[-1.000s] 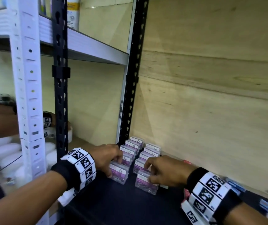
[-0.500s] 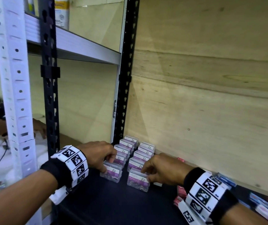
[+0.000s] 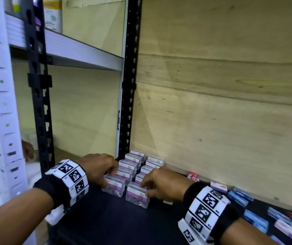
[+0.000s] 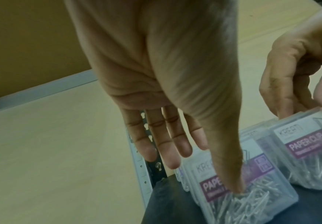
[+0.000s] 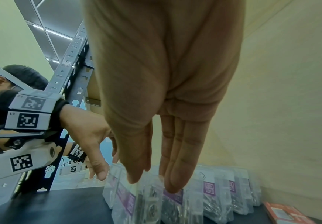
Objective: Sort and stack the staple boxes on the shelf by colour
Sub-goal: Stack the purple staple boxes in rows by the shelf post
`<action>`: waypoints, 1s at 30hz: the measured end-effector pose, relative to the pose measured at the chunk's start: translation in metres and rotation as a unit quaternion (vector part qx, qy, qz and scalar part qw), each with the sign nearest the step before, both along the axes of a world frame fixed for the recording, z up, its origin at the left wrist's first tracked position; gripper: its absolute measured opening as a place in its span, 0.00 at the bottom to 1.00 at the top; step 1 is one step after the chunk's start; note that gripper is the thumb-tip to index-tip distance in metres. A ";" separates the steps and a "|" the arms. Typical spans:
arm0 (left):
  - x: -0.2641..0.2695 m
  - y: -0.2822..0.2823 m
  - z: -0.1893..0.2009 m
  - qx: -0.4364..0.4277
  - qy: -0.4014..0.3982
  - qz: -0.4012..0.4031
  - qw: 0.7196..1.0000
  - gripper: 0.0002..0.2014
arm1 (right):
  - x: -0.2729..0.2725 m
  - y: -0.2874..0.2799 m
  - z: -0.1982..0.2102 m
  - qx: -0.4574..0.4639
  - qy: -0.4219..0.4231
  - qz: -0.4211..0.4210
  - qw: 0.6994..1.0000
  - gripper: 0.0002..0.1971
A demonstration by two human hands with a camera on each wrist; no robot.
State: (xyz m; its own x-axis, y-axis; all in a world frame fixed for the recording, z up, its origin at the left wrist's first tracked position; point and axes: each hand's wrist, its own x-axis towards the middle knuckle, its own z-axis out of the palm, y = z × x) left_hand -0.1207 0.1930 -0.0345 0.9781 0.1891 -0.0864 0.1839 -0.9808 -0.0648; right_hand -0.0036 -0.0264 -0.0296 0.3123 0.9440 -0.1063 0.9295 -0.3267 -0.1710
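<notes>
Two rows of clear plastic boxes with purple labels stand on the black shelf (image 3: 106, 218) against the back corner. My left hand (image 3: 109, 179) pinches the front box of the left row (image 3: 114, 189), thumb (image 4: 233, 181) on its front face and fingers behind it. My right hand (image 3: 144, 189) pinches the front box of the right row (image 3: 136, 197), thumb in front and fingers over its top edge. The wrist views show the same boxes (image 4: 252, 189) (image 5: 137, 201), full of metal clips, and the right hand (image 5: 154, 183) over its row.
Small blue boxes (image 3: 238, 197), a red one (image 3: 193, 175) and a purple one (image 3: 218, 186) lie loose along the shelf's right side. A black upright post (image 3: 129, 85) stands behind the rows, with the wooden back panel (image 3: 212, 103). Another person's hand (image 3: 27, 151) is at the neighbouring white shelf.
Both hands stay on the front boxes of the two rows. The head view has drifted, and the other person's arm at the left has moved back.
</notes>
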 end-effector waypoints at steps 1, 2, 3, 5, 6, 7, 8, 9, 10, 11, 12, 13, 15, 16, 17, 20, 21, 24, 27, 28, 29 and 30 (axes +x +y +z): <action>-0.001 0.000 0.002 -0.004 -0.002 0.001 1.000 0.18 | 0.000 -0.001 0.000 -0.001 0.001 0.002 1.000 0.19; -0.001 -0.001 0.004 -0.006 -0.007 0.000 1.000 0.18 | 0.001 -0.003 0.000 -0.002 0.001 0.002 1.000 0.19; -0.001 -0.003 0.008 -0.008 -0.011 -0.002 1.000 0.18 | 0.002 -0.006 0.002 -0.001 -0.001 0.001 1.000 0.19; -0.001 -0.008 0.016 -0.005 -0.021 -0.007 1.000 0.17 | 0.004 -0.015 0.005 0.000 -0.004 -0.007 1.000 0.19; -0.001 -0.012 0.020 -0.003 -0.028 -0.011 1.000 0.17 | 0.006 -0.020 0.007 0.000 -0.003 -0.011 1.000 0.19; 0.000 -0.017 0.024 0.000 -0.036 -0.016 0.999 0.16 | 0.008 -0.026 0.009 0.001 0.003 -0.016 1.000 0.19; 0.002 -0.024 0.029 0.002 -0.044 -0.023 0.999 0.16 | 0.010 -0.034 0.011 0.001 0.007 -0.022 1.000 0.18; 0.005 -0.030 0.033 0.003 -0.049 -0.030 0.998 0.15 | 0.011 -0.042 0.013 0.000 0.006 -0.026 1.000 0.18; 0.008 -0.039 0.037 0.002 -0.053 -0.039 0.998 0.15 | 0.014 -0.052 0.016 -0.001 -0.005 -0.032 0.999 0.18; 0.012 -0.048 0.040 0.002 -0.057 -0.048 0.997 0.14 | 0.015 -0.060 0.018 -0.006 -0.018 -0.039 0.999 0.18; 0.016 -0.057 0.044 0.004 -0.061 -0.060 0.996 0.14 | 0.017 -0.070 0.021 -0.010 -0.026 -0.050 0.998 0.18; 0.021 -0.070 0.048 0.006 -0.064 -0.074 0.995 0.13 | 0.020 -0.083 0.023 -0.013 -0.029 -0.065 0.997 0.19; 0.032 -0.094 0.054 0.008 -0.065 -0.100 0.993 0.13 | 0.024 -0.111 0.028 -0.014 -0.028 -0.092 0.995 0.19; 0.038 -0.105 0.056 0.007 -0.065 -0.111 0.992 0.13 | 0.027 -0.124 0.030 -0.015 -0.030 -0.103 0.994 0.19; 0.044 -0.118 0.058 0.006 -0.063 -0.123 0.990 0.14 | 0.030 -0.139 0.032 -0.015 -0.030 -0.116 0.993 0.19; 0.067 -0.161 0.061 -0.010 -0.055 -0.161 0.985 0.15 | 0.040 -0.193 0.036 -0.020 -0.033 -0.170 0.985 0.19; 0.073 -0.174 0.060 -0.016 -0.052 -0.171 0.984 0.15 | 0.043 -0.210 0.038 -0.023 -0.035 -0.189 0.981 0.19; 0.091 -0.218 0.055 -0.028 -0.041 -0.201 0.978 0.15 | 0.053 -0.262 0.040 -0.022 -0.031 -0.241 0.970 0.18; 0.106 -0.259 0.052 -0.035 -0.031 -0.234 0.971 0.15 | 0.061 -0.310 0.041 -0.028 -0.033 -0.291 0.956 0.17; 0.112 -0.274 0.052 -0.039 -0.027 -0.244 0.969 0.15 | 0.065 -0.327 0.040 -0.027 -0.033 -0.306 0.951 0.17; 0.116 -0.286 0.052 -0.042 -0.023 -0.252 0.966 0.14 | 0.068 -0.340 0.040 -0.025 -0.029 -0.322 0.946 0.17; 0.122 -0.301 0.052 -0.043 -0.017 -0.261 0.964 0.13 | 0.072 -0.356 0.039 -0.022 -0.025 -0.340 0.940 0.18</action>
